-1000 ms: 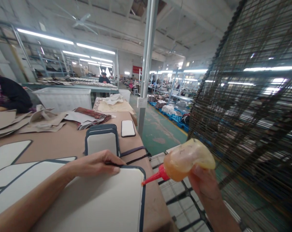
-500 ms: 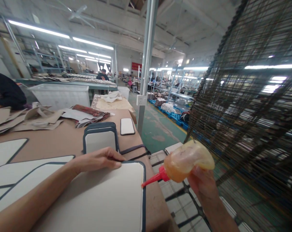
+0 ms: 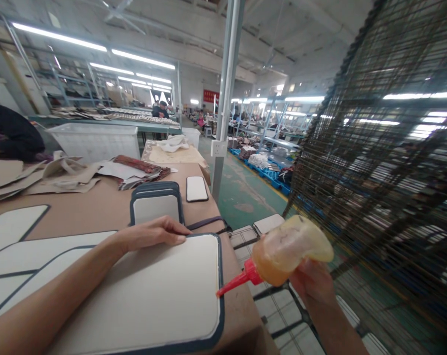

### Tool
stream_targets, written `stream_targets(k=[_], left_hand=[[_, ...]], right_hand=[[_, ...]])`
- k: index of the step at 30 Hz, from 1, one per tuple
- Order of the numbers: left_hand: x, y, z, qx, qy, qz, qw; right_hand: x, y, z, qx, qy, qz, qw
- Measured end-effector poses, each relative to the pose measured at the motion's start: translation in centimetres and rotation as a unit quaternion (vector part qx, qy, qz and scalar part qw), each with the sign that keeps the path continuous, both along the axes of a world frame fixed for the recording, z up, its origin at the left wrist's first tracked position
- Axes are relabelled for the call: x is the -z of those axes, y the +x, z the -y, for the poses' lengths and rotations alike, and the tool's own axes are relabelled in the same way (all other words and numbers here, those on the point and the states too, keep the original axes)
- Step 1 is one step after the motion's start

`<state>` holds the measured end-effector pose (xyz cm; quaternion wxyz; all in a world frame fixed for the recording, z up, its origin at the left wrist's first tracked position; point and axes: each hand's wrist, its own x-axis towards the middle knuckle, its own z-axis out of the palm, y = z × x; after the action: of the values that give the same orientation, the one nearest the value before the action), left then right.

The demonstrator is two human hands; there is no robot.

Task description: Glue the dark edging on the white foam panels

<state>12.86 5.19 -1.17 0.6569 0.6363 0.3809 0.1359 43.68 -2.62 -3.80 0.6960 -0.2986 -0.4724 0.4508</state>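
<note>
A white panel point(image 3: 160, 296) with rounded corners and a dark blue border lies on the brown-covered table. At its far edge my left hand point(image 3: 160, 230) grips the rim, thumb on top and the other fingers over the border. My right hand point(image 3: 312, 276) is wrapped around a soft, see-through squeeze bottle point(image 3: 282, 249) holding amber liquid, probably glue. The bottle is tilted, and its red nozzle point(image 3: 236, 283) points down to the left, the tip at the panel's right border. A thin pale line runs along the inside of that border.
Behind the panel stands a stack of smaller bordered panels point(image 3: 157, 204), with one small panel point(image 3: 197, 189) beyond it. More large panels point(image 3: 19, 256) lie at left. A metal pole point(image 3: 223, 98) rises past the table's edge. Wire mesh racks point(image 3: 375, 172) stand right; a co-worker's sleeve point(image 3: 16, 133) shows far left.
The nozzle tip has travelled a little along the right border toward me. More of the panel's near edge now shows. My left hand keeps its place on the far rim.
</note>
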Motion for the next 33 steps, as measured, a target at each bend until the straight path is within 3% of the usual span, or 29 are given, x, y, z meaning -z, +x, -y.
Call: stream_targets(k=[5, 12, 22, 29, 33], left_hand=[[-0.1, -0.3, 0.3, -0.021, 0.005, -0.003, 1.000], [0.9, -1.0, 0.0, -0.047, 0.007, 0.005, 0.999], [2.9, -1.8, -1.0, -0.107, -0.020, 0.018, 0.994], [3.8, -2.2, -1.3, -0.172, -0.049, 0.077, 0.981], [3.9, -1.8, -0.9, -0.232, -0.074, 0.110, 0.964]], right_hand=[[0.2, 0.2, 0.2, -0.030, -0.016, 0.007, 0.999], [1.9, 1.3, 0.4, -0.053, -0.026, 0.017, 0.998], [2.3, 0.9, 1.2, 0.032, 0.011, 0.003, 0.999], [1.6, -0.6, 1.3, 0.173, 0.061, -0.024, 0.983], [1.4, -1.2, 0.7, 0.217, 0.077, -0.048, 0.972]])
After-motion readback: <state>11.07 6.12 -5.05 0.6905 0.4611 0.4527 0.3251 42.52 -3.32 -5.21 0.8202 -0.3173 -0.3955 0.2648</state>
